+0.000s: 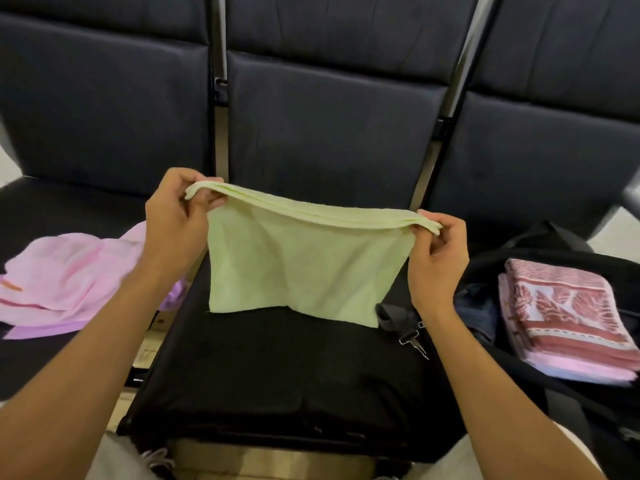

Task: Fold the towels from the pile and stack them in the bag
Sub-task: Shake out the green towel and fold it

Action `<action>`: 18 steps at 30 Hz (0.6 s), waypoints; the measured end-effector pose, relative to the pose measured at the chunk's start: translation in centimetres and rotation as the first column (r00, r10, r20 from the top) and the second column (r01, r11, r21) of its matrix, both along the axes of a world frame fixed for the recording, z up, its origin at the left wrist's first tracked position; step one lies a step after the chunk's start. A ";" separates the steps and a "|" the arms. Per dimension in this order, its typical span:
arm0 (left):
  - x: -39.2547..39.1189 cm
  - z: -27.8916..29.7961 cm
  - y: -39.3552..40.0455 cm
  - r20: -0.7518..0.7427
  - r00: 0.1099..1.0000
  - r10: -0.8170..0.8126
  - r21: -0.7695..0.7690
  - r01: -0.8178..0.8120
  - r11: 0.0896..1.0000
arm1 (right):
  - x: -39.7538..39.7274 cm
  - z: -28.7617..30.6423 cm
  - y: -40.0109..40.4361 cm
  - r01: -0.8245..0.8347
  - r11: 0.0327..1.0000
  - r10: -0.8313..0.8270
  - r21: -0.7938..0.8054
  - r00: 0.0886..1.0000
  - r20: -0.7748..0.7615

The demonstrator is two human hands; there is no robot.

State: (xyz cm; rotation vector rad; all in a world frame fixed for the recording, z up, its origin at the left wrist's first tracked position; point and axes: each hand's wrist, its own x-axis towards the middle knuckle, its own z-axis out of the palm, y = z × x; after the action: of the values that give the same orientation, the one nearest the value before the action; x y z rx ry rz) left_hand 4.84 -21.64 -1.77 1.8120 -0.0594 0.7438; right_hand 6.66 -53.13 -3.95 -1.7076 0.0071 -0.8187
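Note:
A pale green towel (298, 261) hangs folded over in the air above the middle seat. My left hand (176, 216) pinches its upper left corner and my right hand (438, 258) pinches its upper right corner, so the top edge stretches between them. On the left seat lies the pile of pink towels (65, 282), loose and rumpled. At the right stands the open black bag (540, 251), and inside it a stack of folded towels (564, 317) with a red and white patterned one on top.
A row of dark padded seats (329, 140) with metal dividers fills the view. A black strap with a metal clip (401, 323) lies on the middle seat by the bag. A light floor shows beyond the seats at both sides.

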 end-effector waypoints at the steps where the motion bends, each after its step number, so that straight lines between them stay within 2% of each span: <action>1: -0.3 0.2 -0.1 0.027 1.000 0.011 -0.014 -0.011 1.000 | -0.3 0.4 0.1 -0.006 1.000 0.005 0.013 1.000 0.008; 5: -1.4 0.8 -0.1 0.133 0.989 0.069 -0.093 -0.057 0.994 | -1.6 1.6 0.3 0.000 1.000 -0.001 0.020 0.998 0.068; 10: -3.0 1.2 -0.1 0.243 0.958 0.156 0.068 -0.177 0.982 | -2.3 2.1 0.7 0.016 1.000 -0.019 0.017 0.984 0.178; 14: -3.8 1.4 0.1 0.330 0.925 0.189 0.053 -0.219 0.974 | -2.9 2.4 1.5 -0.011 0.998 0.025 -0.057 0.968 0.251; 18: -4.4 1.6 -0.4 0.338 0.913 0.227 0.028 -0.251 0.968 | -3.3 2.4 2.1 -0.028 0.998 0.043 -0.061 0.964 0.262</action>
State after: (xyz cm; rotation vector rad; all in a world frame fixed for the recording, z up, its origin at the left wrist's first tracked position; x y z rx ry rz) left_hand 0.47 -22.02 -0.17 1.7616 -0.0877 1.2339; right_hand 3.33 -51.03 -1.54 -1.6347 -0.2294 -1.0220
